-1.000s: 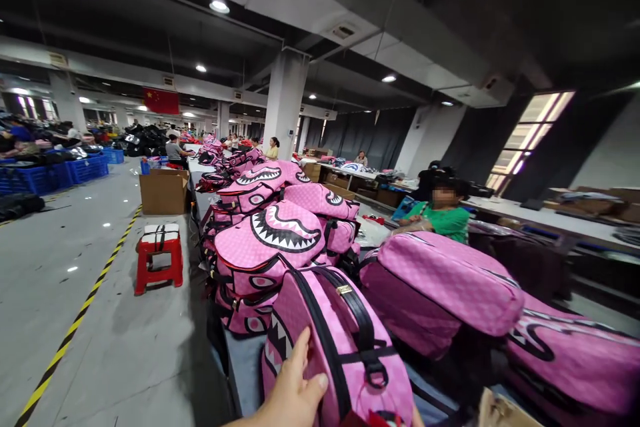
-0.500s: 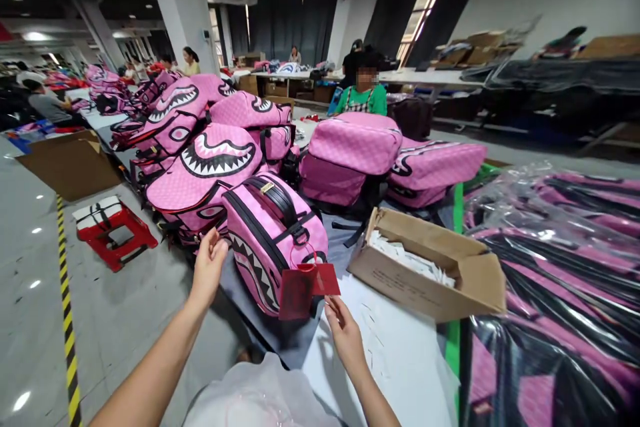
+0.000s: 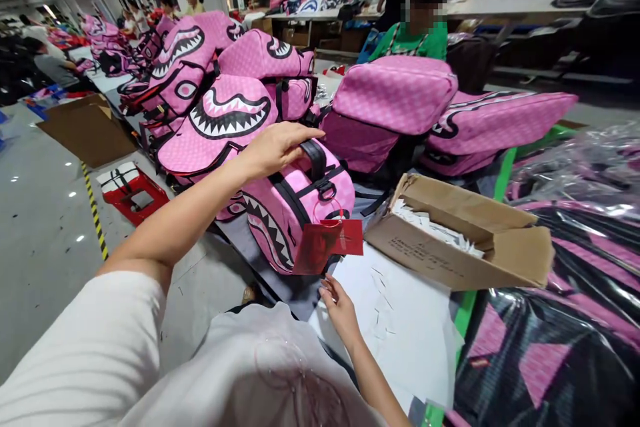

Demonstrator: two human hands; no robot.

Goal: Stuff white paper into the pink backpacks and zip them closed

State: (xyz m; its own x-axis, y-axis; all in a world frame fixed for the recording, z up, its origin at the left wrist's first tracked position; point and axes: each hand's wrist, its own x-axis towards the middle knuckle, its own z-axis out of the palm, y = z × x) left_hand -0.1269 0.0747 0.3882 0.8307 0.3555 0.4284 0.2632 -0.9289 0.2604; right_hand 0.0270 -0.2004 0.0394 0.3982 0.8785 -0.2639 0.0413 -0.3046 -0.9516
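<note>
1. The grey-topped table (image 3: 296, 299) carried everything within reach, presumably so that little walking was needed.
2. Along it ran a pile of pink bags (image 3: 233, 110), lying overlapped with their toothed prints upward, perhaps to save room.
3. To the right lay plastic-wrapped bags (image 3: 545, 340) beyond a green strip (image 3: 465, 320), which seemed to keep them apart from the unwrapped ones.
4. The near bag (image 3: 277, 210) stood upright by the table's near edge, between the pile and the box; that stance left its black handle (image 3: 316, 159) uppermost and easy to get at.
5. A white sheet (image 3: 400, 320) covered the tabletop in front of the box, possibly as a clean surface.
6. The open cardboard box (image 3: 425, 253) sat tilted just beyond the sheet, its flap folded out, apparently for easy access.
7. The left hand (image 3: 283, 147) reached over the handle, fingers extended; whether they gripped it could not be told.
8. The right hand (image 3: 340, 307) was held just below the tags, fingers loosely bent and apart, holding nothing, probably kept near them for handling.
9. Red tags (image 3: 325, 247) hung from the bag's end by a thin loop, facing the person.
10. White slips (image 3: 430, 223) lay loose inside the box, likely to be within easy reach.
</note>
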